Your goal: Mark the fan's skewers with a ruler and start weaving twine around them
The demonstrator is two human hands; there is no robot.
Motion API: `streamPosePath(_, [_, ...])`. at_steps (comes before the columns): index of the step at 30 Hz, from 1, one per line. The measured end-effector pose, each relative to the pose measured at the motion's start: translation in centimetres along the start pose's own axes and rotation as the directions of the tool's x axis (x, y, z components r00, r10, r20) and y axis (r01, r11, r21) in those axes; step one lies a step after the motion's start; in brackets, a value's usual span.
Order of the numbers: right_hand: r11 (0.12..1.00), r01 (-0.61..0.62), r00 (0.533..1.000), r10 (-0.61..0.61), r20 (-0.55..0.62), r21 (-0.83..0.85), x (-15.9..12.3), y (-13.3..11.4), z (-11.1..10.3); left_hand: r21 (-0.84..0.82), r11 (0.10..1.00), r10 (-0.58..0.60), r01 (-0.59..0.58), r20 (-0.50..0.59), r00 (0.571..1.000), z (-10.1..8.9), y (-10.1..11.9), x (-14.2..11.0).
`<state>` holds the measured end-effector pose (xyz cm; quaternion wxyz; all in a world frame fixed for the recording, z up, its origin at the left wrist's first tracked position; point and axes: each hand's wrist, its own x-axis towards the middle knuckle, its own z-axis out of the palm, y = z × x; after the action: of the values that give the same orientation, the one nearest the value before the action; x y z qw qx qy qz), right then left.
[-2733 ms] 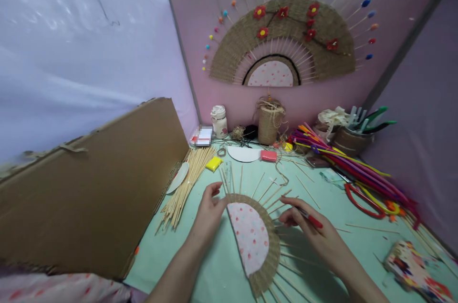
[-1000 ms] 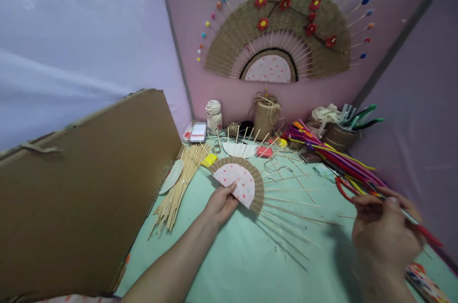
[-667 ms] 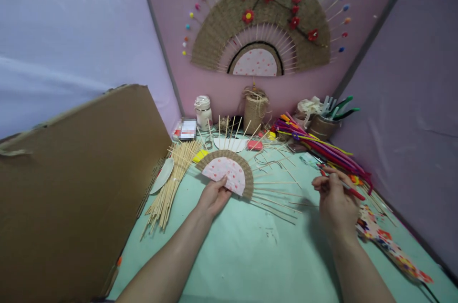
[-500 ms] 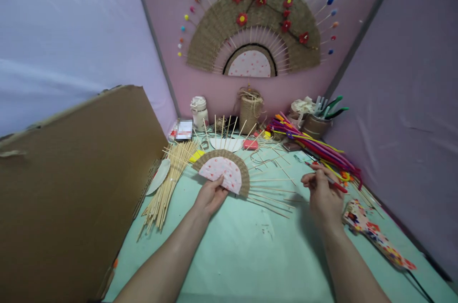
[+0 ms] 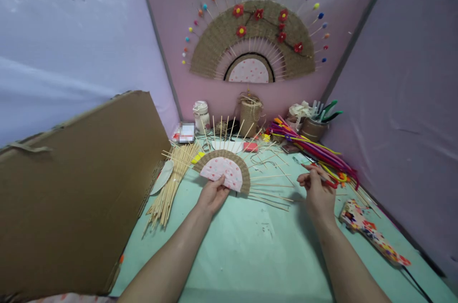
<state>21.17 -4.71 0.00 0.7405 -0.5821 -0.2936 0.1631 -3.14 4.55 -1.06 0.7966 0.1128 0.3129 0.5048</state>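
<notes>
My left hand (image 5: pixel 213 194) grips the lower edge of a small half-round fan (image 5: pixel 244 169), thumb on its front. The fan has a pink dotted panel in the middle and a woven tan band around it, with thin sticks spreading outward past the band. To the right of the fan, my right hand (image 5: pixel 318 195) is raised above the table, fingers closed around a slim red pen (image 5: pixel 329 182). The pen is apart from the fan and points to the left.
A bundle of sticks (image 5: pixel 170 193) and a cardboard sheet (image 5: pixel 78 188) are at left. Behind stand a white bottle (image 5: pixel 201 117) and a twine spool (image 5: pixel 250 114). Fuzzy coloured stems (image 5: pixel 315 148) and a flowered glue gun (image 5: pixel 372 234) lie right. A large fan (image 5: pixel 211 55) hangs on the wall.
The view has tilted up slightly, showing more of the wall top. My right hand with the pen has shifted slightly left. My left hand keeps hold of the fan.
</notes>
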Motion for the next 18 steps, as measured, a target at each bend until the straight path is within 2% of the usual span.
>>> streamPosePath(11, [0.999,-0.017,0.999,0.016,0.029,0.043,0.1,0.6,0.3,-0.006,1.000,0.029,-0.029,0.023,0.999,0.3,0.3,0.0])
streamPosePath(18, [1.000,0.005,1.000,-0.006,0.029,0.023,0.2,1.1,0.1,-0.010,0.999,0.040,-0.040,-0.044,0.998,0.6,0.4,0.1])
